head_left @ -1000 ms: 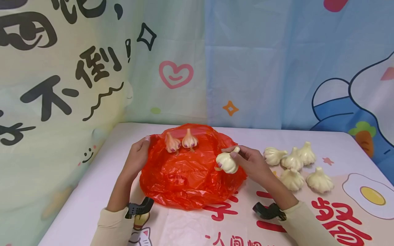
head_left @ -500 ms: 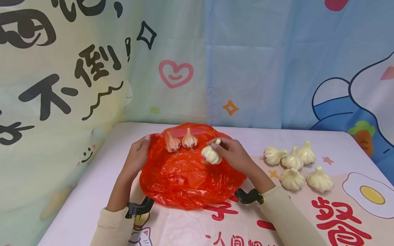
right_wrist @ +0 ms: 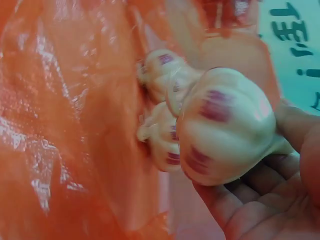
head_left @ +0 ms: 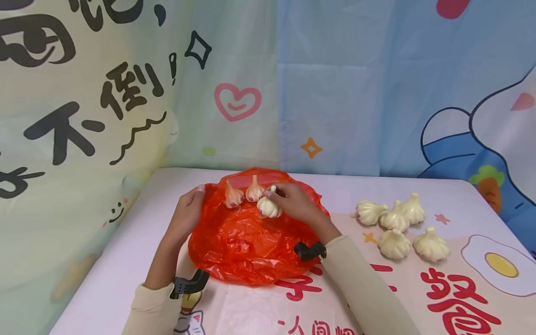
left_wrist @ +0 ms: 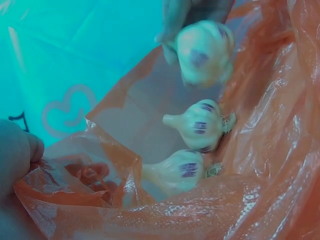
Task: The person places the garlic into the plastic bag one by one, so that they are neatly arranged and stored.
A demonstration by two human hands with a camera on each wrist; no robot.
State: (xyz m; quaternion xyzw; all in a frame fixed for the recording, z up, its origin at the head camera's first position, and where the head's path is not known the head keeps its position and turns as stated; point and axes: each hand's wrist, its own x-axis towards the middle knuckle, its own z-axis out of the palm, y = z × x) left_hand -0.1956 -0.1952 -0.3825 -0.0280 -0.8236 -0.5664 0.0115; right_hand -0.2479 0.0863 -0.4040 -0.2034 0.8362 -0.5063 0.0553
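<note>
A red plastic bag (head_left: pixel 247 246) lies spread open on the table, and my left hand (head_left: pixel 190 209) pinches its left edge. Two garlic bulbs rest inside at the back: one on the left (head_left: pixel 233 195), the other (head_left: pixel 253 190) beside it. My right hand (head_left: pixel 293 200) holds a third garlic bulb (head_left: pixel 269 207) by its stem, over the bag and just right of those two. In the right wrist view this held bulb (right_wrist: pixel 227 127) partly hides the pair behind it. The left wrist view has it above both resting bulbs (left_wrist: pixel 197 125), apart from them.
To the right of the bag, several white garlic bulbs (head_left: pixel 393 244) sit grouped on the printed table cover (head_left: pixel 326 288). A printed cloth (head_left: pixel 331 93) hangs behind the table. Each wrist wears a black camera mount (head_left: pixel 190 284).
My right hand has carried its garlic bulb leftward and slightly up across the bag, close to the two inside. The left hand has kept its place on the bag's edge.
</note>
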